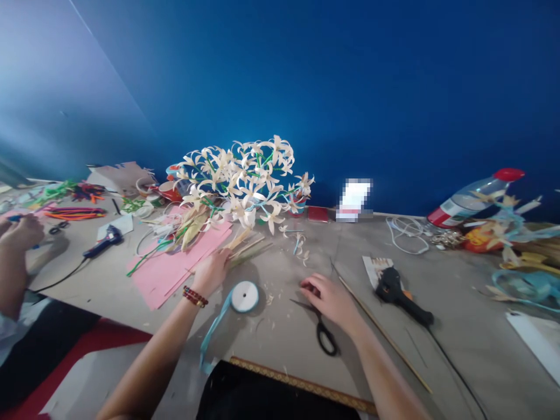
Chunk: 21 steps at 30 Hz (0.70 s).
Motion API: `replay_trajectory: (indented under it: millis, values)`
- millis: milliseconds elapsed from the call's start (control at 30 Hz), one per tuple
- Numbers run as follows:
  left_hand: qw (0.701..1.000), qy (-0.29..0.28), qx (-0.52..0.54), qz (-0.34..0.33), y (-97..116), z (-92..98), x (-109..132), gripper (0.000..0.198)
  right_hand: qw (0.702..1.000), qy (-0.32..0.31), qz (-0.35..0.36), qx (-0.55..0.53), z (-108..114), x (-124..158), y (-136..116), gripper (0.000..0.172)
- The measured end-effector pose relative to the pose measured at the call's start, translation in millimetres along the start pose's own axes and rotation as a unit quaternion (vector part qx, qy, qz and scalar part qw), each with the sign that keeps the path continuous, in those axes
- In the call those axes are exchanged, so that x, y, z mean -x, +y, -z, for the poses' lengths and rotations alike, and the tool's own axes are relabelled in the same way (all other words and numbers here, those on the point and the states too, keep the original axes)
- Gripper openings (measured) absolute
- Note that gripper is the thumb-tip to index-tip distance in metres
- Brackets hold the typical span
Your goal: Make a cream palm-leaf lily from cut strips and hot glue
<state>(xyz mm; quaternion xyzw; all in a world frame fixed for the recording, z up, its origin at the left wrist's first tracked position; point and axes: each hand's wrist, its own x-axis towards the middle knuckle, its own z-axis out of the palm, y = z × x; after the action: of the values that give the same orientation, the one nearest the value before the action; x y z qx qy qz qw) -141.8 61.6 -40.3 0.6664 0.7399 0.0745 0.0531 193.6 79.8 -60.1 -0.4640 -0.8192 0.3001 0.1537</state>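
My left hand [213, 272], with a beaded bracelet [195, 296] at its wrist, reaches over the pink paper [161, 274]. Its fingers are closed on pale dried husk strips [247, 248]. Below it lies a roll of light blue ribbon [245, 296], its loose end trailing toward the front edge. My right hand [326, 296] is at the scissors [326, 335], covering part of them. Its fingers are curled together, and whatever they may hold is hidden. Behind my hands stands a bunch of white husk flowers [245, 181] on green stems.
At right lie a thin stick [389, 338], a black glue gun [398, 291] with its cord and a bottle [468, 198]. A blue glue gun [104, 242] lies at left, near another person's hand [20, 233]. Husk scraps [300, 242] dot the table. A blue wall closes off the back.
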Motion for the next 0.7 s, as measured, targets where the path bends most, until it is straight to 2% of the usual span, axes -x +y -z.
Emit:
replay_trajectory:
  millis: [100, 200, 233, 300, 333, 433, 467, 567, 700]
  values:
    - [0.999, 0.027, 0.006, -0.021, 0, 8.3, -9, 0.026, 1.000, 0.005, 0.001, -0.006, 0, -1, 1, 0.019]
    - [0.996, 0.064, 0.046, -0.049, -1, 15.5, -2, 0.026, 1.000, 0.010, 0.009, -0.015, -2, -1, 3, 0.021]
    - [0.994, 0.059, 0.066, -0.059, 0, 16.0, 6, 0.025, 1.000, 0.012, 0.013, -0.018, -2, -1, 3, 0.021]
    - [0.989, 0.005, 0.102, -0.105, 5, 13.1, 28, 0.027, 1.000, 0.013, 0.014, -0.018, -3, -1, 3, 0.020]
    - [0.985, -0.004, 0.118, -0.122, 9, 10.0, 40, 0.032, 1.000, 0.013, 0.012, -0.015, -4, -1, 3, 0.019]
    - [0.977, -0.030, 0.107, -0.183, 21, -1.7, 70, 0.065, 1.000, 0.016, 0.002, 0.002, -5, -1, 1, 0.016]
    - [0.977, -0.028, 0.099, -0.185, 22, -5.3, 74, 0.064, 1.000, 0.015, 0.000, 0.006, -5, -1, 0, 0.015]
    - [0.982, -0.007, 0.078, -0.172, 20, -11.1, 67, 0.052, 1.000, 0.014, -0.001, 0.011, -4, 0, -1, 0.013]
    - [0.980, 0.074, 0.079, -0.164, 15, -8.1, 37, 0.045, 1.000, 0.011, -0.008, 0.018, -3, 1, -3, 0.012]
